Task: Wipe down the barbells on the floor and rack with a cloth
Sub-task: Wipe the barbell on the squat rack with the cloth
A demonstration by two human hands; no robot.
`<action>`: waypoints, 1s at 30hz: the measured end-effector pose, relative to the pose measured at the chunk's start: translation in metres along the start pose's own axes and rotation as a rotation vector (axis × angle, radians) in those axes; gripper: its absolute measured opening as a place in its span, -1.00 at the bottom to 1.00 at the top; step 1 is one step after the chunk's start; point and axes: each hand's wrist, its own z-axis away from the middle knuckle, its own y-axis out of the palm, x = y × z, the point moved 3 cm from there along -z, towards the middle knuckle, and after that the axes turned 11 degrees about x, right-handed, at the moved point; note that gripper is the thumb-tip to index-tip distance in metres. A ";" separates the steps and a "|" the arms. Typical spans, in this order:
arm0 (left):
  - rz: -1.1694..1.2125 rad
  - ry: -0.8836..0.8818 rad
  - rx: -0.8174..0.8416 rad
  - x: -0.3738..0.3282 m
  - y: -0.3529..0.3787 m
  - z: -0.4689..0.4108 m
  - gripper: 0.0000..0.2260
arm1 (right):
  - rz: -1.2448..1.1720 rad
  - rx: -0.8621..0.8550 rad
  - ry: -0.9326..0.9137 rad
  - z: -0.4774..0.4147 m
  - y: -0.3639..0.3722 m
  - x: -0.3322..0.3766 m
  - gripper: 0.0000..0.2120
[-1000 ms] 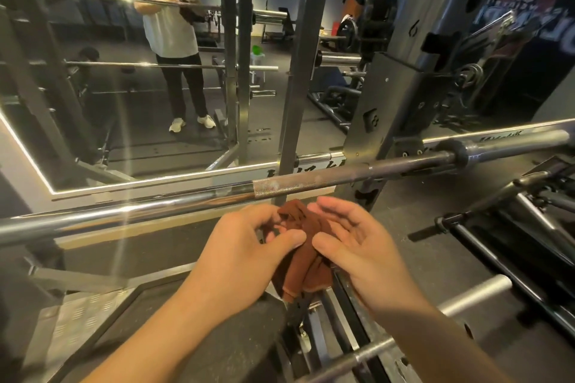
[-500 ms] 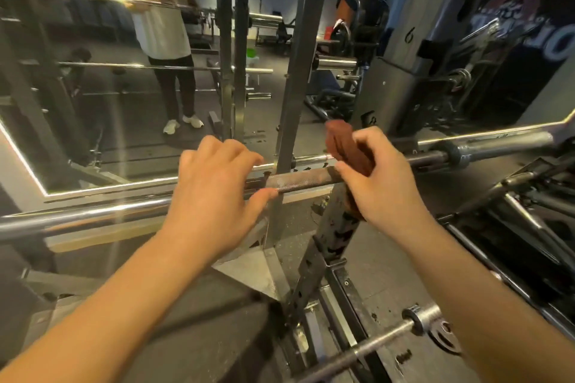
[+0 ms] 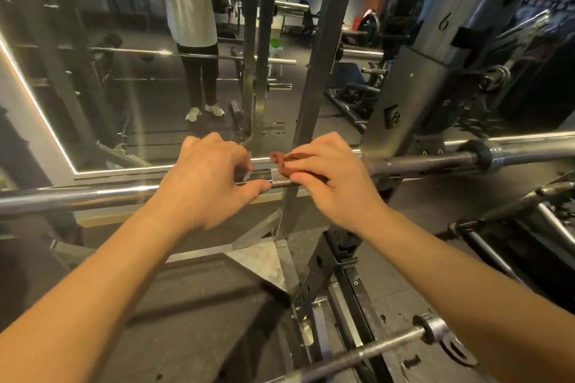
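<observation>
A long steel barbell lies across the rack at chest height, running from the left edge to the right edge of the view. My left hand grips its shaft, fingers over the top and thumb underneath. Just to the right, my right hand holds a rust-brown cloth wrapped over the knurled part of the shaft. The two hands sit close together with a short bare stretch of knurling between them. A second barbell lies low near the floor at the bottom right.
A large wall mirror straight ahead reflects a person in a pale shirt at a bar. A numbered rack upright stands right of my hands. More bars and dark frame parts crowd the right side. Dark rubber flooring lies below.
Both hands rose from below the bar onto it. My left hand took hold of the shaft, and my right hand brought the cloth onto the bar and slid it left toward the left hand.
</observation>
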 end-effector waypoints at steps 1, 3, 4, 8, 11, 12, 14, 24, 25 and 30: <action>0.006 -0.002 0.003 0.001 0.000 0.000 -0.57 | -0.014 -0.005 -0.022 0.004 -0.005 -0.005 -0.85; 0.040 -0.014 0.004 0.003 0.002 0.000 -0.61 | -0.009 -0.003 -0.044 0.007 -0.012 -0.012 -0.87; 0.058 -0.026 0.004 0.004 0.003 0.000 -0.62 | -0.014 0.006 -0.053 0.004 -0.011 -0.010 -0.88; 0.058 -0.027 -0.004 0.000 0.003 -0.001 -0.62 | -0.059 0.094 -0.084 -0.021 0.001 0.008 -0.90; 0.057 -0.026 0.004 0.000 -0.001 0.000 -0.62 | -0.017 0.169 -0.104 -0.014 -0.011 -0.002 -0.88; 0.062 -0.027 0.011 0.001 -0.001 0.000 -0.62 | 0.006 0.172 -0.098 -0.008 -0.017 -0.008 -0.87; 0.063 -0.024 0.001 0.002 0.001 0.000 -0.63 | 0.041 0.156 -0.097 -0.001 -0.024 -0.014 -0.86; 0.081 -0.020 0.018 0.001 0.000 0.001 -0.58 | 0.054 0.169 -0.186 0.001 -0.019 -0.011 -0.86; 0.086 -0.023 0.018 0.002 0.000 0.000 -0.58 | 0.075 0.151 -0.179 0.006 -0.021 -0.013 -0.87; 0.084 -0.021 0.020 0.002 0.001 0.001 -0.60 | 0.022 0.108 -0.160 -0.019 0.000 0.003 -0.89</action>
